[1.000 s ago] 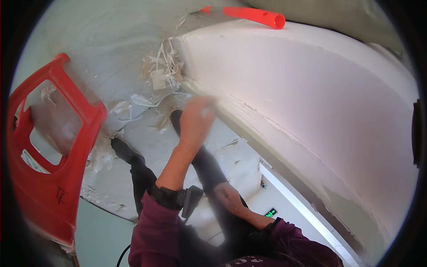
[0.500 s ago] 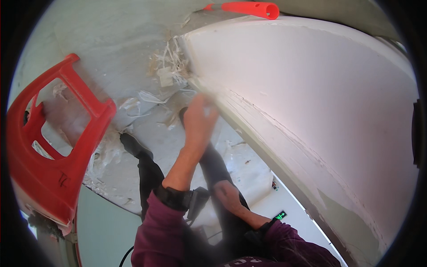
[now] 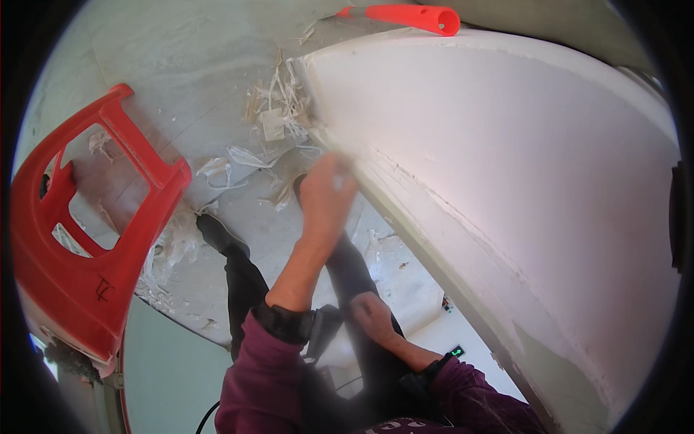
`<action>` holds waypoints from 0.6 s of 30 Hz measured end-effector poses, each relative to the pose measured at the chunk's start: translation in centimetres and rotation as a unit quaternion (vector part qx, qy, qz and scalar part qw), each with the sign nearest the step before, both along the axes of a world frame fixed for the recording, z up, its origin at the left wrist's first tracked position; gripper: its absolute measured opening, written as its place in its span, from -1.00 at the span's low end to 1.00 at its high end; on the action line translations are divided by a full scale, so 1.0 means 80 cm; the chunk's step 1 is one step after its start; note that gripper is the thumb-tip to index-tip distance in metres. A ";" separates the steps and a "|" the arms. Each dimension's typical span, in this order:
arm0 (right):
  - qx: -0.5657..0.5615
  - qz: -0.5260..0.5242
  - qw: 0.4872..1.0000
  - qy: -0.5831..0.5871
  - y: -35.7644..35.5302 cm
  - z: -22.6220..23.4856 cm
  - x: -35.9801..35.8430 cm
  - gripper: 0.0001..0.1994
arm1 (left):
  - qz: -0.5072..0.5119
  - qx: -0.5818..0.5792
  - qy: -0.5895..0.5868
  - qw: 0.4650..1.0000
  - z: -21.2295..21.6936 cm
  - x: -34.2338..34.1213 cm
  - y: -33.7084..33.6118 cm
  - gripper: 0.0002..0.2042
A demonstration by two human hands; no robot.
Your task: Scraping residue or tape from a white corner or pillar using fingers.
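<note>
My left hand [image 3: 329, 192] is closed in a pinch at the edge of a large white curved panel [image 3: 491, 159]. A small pale spot shows between its fingers, too blurred to name. Along that edge runs a ragged, peeling strip [image 3: 434, 195] of whitish coating. My right hand [image 3: 372, 317] is curled loosely and rests on my right leg, with nothing seen in it.
A red plastic stool [image 3: 87, 282] lies tipped over at the left. Torn white strips [image 3: 278, 108] and scraps litter the floor [image 3: 181, 50]. An orange-red tool handle [image 3: 412, 16] lies at the panel's far edge. A small green-lit sign [image 3: 457, 351] shows near my right wrist.
My left hand keeps its place at the panel's edge with only a slight shift. My right hand has curled a little more on my leg. The view has moved slightly.
</note>
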State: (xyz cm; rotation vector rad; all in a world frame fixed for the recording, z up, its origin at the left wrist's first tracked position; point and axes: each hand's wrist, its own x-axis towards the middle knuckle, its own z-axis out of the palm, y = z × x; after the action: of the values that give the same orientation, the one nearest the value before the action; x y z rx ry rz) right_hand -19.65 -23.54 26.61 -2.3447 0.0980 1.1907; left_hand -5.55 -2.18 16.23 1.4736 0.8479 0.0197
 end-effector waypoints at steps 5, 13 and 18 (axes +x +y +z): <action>-0.001 0.017 1.000 -0.006 -0.002 0.000 0.001 -0.94 | 0.021 0.020 -0.006 1.000 0.002 0.000 -0.006 -0.87; 0.002 0.012 1.000 -0.005 -0.003 -0.001 0.008 -0.94 | 0.017 0.002 0.014 1.000 0.002 0.004 -0.007 -0.89; 0.007 -0.017 1.000 0.008 -0.006 -0.003 0.006 -0.93 | 0.023 0.060 -0.002 0.998 0.002 0.002 -0.012 -0.90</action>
State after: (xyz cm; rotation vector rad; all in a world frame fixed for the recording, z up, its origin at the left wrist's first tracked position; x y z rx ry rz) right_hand -19.17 -23.99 26.34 -2.3140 0.1334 1.1896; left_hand -5.42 -3.13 16.43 1.5652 0.8890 0.1090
